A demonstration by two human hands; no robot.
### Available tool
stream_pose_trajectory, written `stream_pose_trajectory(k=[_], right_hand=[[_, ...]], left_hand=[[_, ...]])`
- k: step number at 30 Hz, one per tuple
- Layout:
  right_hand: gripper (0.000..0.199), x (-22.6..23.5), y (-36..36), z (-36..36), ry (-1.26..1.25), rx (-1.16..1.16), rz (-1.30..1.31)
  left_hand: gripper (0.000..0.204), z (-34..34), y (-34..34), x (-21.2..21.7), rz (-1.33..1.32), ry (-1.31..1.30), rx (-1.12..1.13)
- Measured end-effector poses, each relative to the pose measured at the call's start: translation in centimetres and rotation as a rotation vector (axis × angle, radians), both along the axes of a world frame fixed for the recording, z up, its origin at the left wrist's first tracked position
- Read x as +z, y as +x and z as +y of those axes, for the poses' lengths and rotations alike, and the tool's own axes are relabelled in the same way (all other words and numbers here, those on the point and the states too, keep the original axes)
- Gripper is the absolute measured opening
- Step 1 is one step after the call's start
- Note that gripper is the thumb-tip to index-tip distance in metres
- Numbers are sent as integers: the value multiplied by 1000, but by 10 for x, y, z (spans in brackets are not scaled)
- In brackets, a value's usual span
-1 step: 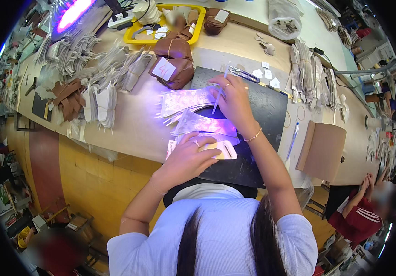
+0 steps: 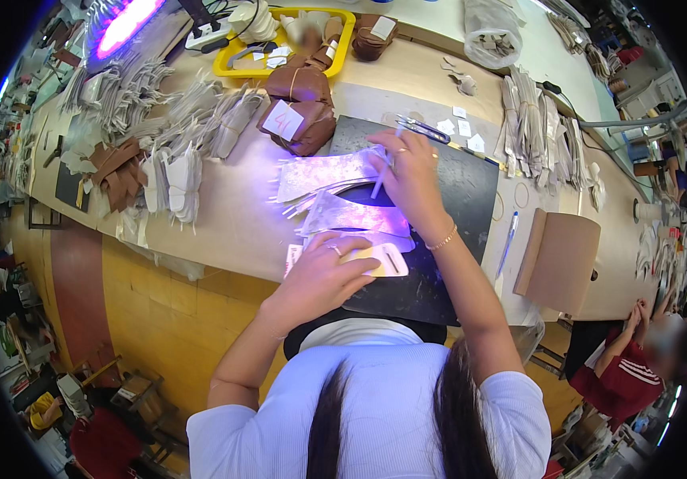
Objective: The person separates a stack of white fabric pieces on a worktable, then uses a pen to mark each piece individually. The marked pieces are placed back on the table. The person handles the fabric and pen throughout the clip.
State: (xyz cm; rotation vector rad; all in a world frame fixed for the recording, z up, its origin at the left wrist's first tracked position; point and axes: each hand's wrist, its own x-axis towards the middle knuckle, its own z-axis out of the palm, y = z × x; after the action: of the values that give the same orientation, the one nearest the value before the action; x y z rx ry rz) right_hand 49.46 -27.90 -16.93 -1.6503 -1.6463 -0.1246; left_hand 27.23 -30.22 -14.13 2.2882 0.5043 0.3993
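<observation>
My left hand (image 2: 323,271) presses down, fingers spread, on a pale yellow flat plate (image 2: 393,262) with a narrow slot. Pale curved cut pieces (image 2: 359,214) lie just beyond it under violet light, and a further pale piece (image 2: 315,177) sits farther off. My right hand (image 2: 409,172) pinches a thin whitish stick (image 2: 378,185), whose lower end points down beside the pieces; its exact kind is unclear. A black mat (image 2: 471,191) lies under both hands.
Brown bundled pieces (image 2: 299,112) with a paper tag stand beyond the mat, near a yellow tray (image 2: 349,40). Snips (image 2: 425,129) rest at the mat's far edge. Pale bundles (image 2: 231,120) lie left, a brown roll (image 2: 560,259) right. A lamp (image 2: 132,24) glows upper left.
My right hand has shifted slightly, and less of the stick shows above its fingers. My left hand and the pieces stay nearly in place.
</observation>
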Motion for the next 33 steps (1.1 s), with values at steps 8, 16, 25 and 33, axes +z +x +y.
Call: stream_pose_trajectory(k=[8,16,25,33], right_hand=[[20,-2,8,-75,-505,-60,183],[19,26,-18,-74,-241,155,314],[27,25,-25,-76,-416,115,341],[30,68,-31,-78,-480,561,723]], left_hand=[[24,25,-41,16,4,18,347],[28,42,-70,34,-50,129,556],[27,44,-84,48,-52,175,644],[28,45,-97,58,-108,294,716]])
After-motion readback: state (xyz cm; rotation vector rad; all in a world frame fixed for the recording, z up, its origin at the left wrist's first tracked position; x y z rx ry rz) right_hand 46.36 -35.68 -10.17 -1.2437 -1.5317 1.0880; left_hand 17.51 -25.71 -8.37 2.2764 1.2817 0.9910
